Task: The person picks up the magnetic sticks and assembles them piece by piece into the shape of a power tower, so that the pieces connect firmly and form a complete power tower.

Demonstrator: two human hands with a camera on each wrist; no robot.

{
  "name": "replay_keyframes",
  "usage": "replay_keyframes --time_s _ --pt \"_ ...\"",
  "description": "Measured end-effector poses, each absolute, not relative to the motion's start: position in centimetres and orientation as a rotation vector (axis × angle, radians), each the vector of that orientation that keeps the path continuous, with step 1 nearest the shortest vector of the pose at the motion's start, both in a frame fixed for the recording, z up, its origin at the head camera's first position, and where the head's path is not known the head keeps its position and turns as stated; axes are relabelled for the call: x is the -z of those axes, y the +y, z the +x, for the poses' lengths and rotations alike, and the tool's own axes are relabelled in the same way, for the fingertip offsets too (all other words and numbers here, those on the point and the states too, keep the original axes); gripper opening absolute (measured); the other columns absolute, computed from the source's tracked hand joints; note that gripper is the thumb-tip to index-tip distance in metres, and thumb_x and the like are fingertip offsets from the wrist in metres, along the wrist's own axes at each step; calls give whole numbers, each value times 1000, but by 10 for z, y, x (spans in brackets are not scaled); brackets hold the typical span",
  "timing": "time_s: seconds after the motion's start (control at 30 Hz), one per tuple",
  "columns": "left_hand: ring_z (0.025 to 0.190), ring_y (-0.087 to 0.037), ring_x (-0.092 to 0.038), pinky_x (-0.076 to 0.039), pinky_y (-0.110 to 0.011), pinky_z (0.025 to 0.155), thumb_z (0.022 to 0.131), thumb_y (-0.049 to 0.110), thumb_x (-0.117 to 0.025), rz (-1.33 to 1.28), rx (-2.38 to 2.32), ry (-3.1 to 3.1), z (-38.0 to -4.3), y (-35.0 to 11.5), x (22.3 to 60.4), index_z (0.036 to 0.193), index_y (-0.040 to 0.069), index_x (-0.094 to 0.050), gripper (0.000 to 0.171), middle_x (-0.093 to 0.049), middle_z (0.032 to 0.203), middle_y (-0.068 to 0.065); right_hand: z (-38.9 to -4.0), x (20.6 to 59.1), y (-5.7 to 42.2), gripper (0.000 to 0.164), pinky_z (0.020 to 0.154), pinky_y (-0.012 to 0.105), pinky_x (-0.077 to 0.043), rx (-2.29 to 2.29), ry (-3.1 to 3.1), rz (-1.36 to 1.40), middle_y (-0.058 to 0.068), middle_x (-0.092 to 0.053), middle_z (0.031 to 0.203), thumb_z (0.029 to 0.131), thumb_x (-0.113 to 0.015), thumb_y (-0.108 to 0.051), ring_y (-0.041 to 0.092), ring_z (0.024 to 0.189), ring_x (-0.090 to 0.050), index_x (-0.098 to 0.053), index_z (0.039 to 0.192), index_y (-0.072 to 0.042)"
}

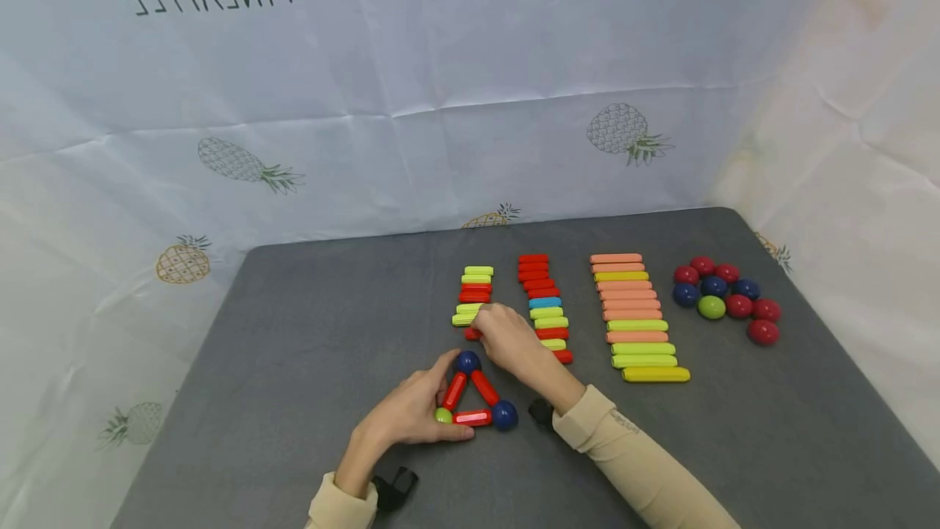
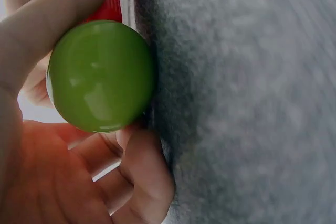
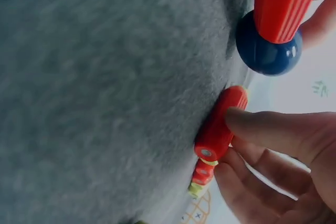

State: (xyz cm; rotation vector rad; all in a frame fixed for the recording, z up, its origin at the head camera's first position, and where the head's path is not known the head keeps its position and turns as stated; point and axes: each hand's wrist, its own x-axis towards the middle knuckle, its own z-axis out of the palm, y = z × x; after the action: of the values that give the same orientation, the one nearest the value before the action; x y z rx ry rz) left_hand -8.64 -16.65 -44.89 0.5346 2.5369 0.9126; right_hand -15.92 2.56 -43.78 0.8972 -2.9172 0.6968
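Two hands (image 1: 414,406) (image 1: 512,343), one pinched red rod (image 3: 216,128), three-rod triangle (image 1: 472,418), three corner balls (image 1: 505,415)

Three red rods (image 1: 472,418), two blue balls (image 1: 504,415) and a green ball (image 1: 443,415) form a triangle (image 1: 485,388) flat on the desk (image 1: 330,325), in the left grip (image 1: 408,408); the right grip (image 1: 508,340) pinches another red rod (image 3: 220,124) beyond.

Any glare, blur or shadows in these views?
Head: printed cloth warmer-toned at right. Left wrist: soft glare on the green ball, dark shading beside it, tabletop blurry at right. Right wrist: small highlights on the blue ball, cloth washed out, tabletop blurry at left.
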Motion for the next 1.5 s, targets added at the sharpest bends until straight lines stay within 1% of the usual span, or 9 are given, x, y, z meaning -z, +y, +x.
replay_keyframes --time_s 0.13,0.3,0.5,0.63,0.7,0.8,0.97,1.2,1.5 --pt "55 -1 -41 -32 -19 51 77 46 -87 497 -935 2565 -87 -165 451 154 3 -36 102 -49 73 8 -157 434 31 15 57 30 -46 -710 -3004 803 9 -60 72 86 -68 12 18 61 -49 -74 79 0" --pt "55 0 -39 -30 -19 50 78 48 -86 472 -934 2644 -89 -164 454 154 3 -39 100 -49 74 8 -155 433 35 12 60 30 -44 -730 -3108 712 8 -60 75 82 -74 10 20 64 -50 -75 89 0" --pt "54 -2 -41 -31 -20 50 79 50 -85 505 -889 2666 -99 -161 453 154 9 -43 95 -51 74 9 -160 436 44 28 73 39 -57 -925 -3043 653 13 -71 92 84 -77 2 22 77 -60 -75 112 2" --pt "54 -2 -41 -31 -20 50 77 53 -85 548 -846 2672 -108 -160 452 151 12 -46 93 -51 73 9 -164 436 47 35 70 30 -56 -1215 -2822 661 12 -68 89 86 -79 -2 18 74 -60 -72 119 2" --pt "54 -2 -41 -32 -21 50 76 54 -85 561 -838 2679 -112 -159 453 150 14 -48 92 -52 72 10 -166 436 47 36 72 27 -58 -1370 -2698 704 12 -70 91 88 -78 -3 18 76 -63 -70 123 2" --pt "54 -2 -42 -33 -20 50 76 56 -85 559 -849 2691 -115 -158 454 150 16 -48 91 -53 73 10 -166 437 46 38 79 30 -62 -1528 -2573 752 15 -72 100 90 -76 -5 21 83 -68 -66 126 2" --pt "55 -2 -43 -35 -21 51 76 55 -85 527 -882 2714 -118 -156 457 150 17 -49 90 -54 74 11 -166 442 46 35 81 37 -62 -1594 -2526 744 15 -73 104 90 -76 -4 25 87 -71 -66 123 0" --pt "56 -1 -43 -35 -21 51 76 55 -85 496 -883 2731 -120 -156 460 149 19 -50 89 -54 75 13 -162 447 47 30 81 36 -63 -1610 -2559 746 13 -72 101 88 -79 -4 23 85 -72 -65 114 -5" --pt "55 -2 -42 -33 -22 51 76 57 -85 484 -881 2740 -119 -155 462 149 20 -49 89 -53 75 13 -159 448 48 29 81 32 -62 -1592 -2600 786 10 -73 103 88 -79 -7 20 86 -72 -66 113 -6"
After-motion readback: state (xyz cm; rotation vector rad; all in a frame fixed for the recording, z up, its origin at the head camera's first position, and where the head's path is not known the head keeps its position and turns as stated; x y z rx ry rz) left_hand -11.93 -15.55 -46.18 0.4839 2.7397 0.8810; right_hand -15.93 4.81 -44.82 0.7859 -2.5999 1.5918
